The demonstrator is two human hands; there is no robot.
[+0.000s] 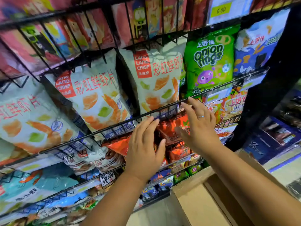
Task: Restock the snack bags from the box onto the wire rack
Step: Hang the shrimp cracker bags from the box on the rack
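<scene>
My head camera, the only view, faced forward and close onto the wire rack (112, 127), with the box (195, 206) at lower right.

We see only two hands and two forearms of the person. The right hand (200, 126) wears a thin silver-coloured metal ring (200, 116), a plain, smooth, shiny band on one finger. The left hand (143, 144) shows short fingernails, as does the right. The left forearm (114, 201) and the right forearm (244, 176) are bare down to the picture's lower edge.
</scene>
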